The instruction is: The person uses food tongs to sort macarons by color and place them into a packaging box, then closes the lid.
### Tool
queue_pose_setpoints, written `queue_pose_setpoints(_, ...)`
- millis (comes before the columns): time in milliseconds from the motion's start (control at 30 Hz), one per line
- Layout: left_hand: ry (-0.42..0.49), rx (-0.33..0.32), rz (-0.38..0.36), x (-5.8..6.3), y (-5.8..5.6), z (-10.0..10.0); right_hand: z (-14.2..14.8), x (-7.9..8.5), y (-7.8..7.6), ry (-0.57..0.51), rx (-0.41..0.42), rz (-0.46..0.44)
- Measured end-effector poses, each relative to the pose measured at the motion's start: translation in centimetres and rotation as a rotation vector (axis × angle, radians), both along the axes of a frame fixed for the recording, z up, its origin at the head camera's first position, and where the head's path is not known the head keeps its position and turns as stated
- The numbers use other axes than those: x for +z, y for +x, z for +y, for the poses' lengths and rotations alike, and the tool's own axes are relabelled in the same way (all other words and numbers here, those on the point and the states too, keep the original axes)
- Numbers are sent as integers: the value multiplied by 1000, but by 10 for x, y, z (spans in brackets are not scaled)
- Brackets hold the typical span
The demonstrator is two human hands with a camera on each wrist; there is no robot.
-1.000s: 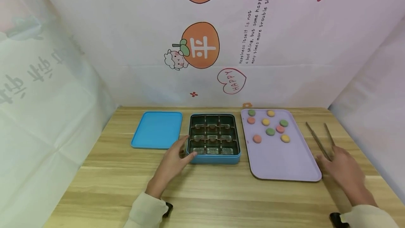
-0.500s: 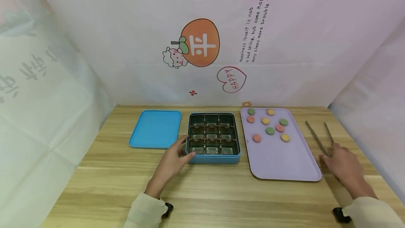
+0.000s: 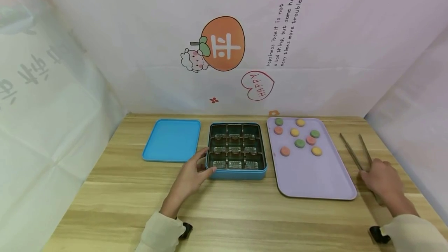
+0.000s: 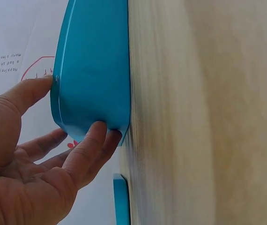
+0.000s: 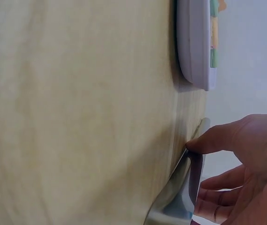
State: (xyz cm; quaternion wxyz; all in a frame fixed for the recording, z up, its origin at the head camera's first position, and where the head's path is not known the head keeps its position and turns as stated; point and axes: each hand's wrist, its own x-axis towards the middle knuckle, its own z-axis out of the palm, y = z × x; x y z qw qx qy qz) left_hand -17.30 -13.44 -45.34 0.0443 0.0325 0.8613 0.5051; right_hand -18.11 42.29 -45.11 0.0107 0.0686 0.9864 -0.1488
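Observation:
In the head view, my left hand point(image 3: 189, 178) holds the front left corner of a blue tin box point(image 3: 239, 174). The left wrist view shows the thumb at the rim and fingers bent against the wall of the tin point(image 4: 93, 65). A dark plastic insert point(image 3: 235, 147) divides its inside into several vacant compartments. On the far right, my right hand point(image 3: 383, 180) grips metal tongs point(image 3: 351, 152), whose two arms spread apart and point away from me. In the right wrist view, the thumb presses one edge of the tongs point(image 5: 180, 204), with the fingers at the other side.
Several small green, pink and yellow macaron-like rounds point(image 3: 299, 143) lie on the far half of a lilac tray point(image 3: 315, 182), between the tin and the tongs. A flat blue lid point(image 3: 171, 141) lies left of the tin. A printed cloth point(image 3: 157, 88) hangs behind the wooden table point(image 3: 238, 221).
My right hand has shifted slightly and settled around the tongs; the tongs' rear end now shows below it. My left hand stays at the tin's corner. The head view has tilted slightly.

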Motion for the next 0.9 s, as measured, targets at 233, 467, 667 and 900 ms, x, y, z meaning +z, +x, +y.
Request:
queue_pose_setpoints(233, -11, 3, -5, 2, -1, 1, 1, 1, 0, 4, -31, -48)
queue_pose_setpoints(467, -26, 5, -2, 1, -1, 1, -1, 0, 4, -22, -70, -25)
queue_pose_setpoints(667, -24, 11, -2, 2, 0, 1, 3, 3, 3, -10, -63, -10)
queue_pose_setpoints(900, -32, 14, -3, 2, 0, 1, 8, 4, 5, 16, -54, -5)
